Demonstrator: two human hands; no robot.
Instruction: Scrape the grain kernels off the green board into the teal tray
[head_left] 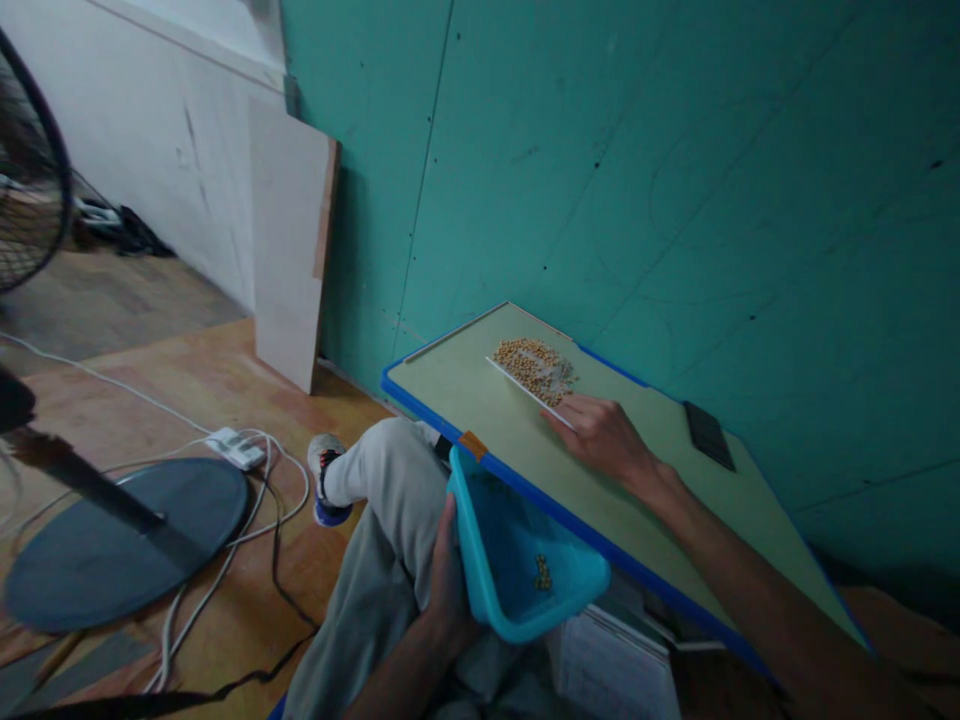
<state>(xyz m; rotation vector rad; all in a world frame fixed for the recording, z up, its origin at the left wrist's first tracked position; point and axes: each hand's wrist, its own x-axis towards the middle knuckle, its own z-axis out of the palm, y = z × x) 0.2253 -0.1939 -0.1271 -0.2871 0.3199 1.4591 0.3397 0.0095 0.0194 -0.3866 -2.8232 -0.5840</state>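
My left hand [448,585] grips the side of a blue plastic tub [517,560] held against the near edge of a low table [465,400]; a few yellow beans [541,572] lie in its bottom. My right hand [600,432] rests on the tabletop with fingers closed on a thin white card [525,388], which stands on edge next to a pile of yellow beans [534,364].
A dark flat phone-like object [708,436] lies on the table near the teal wall. A fan base [112,540], white power strip [236,447] and cables lie on the floor at left. A board [289,250] leans on the wall. My bent knee [390,470] sits beside the tub.
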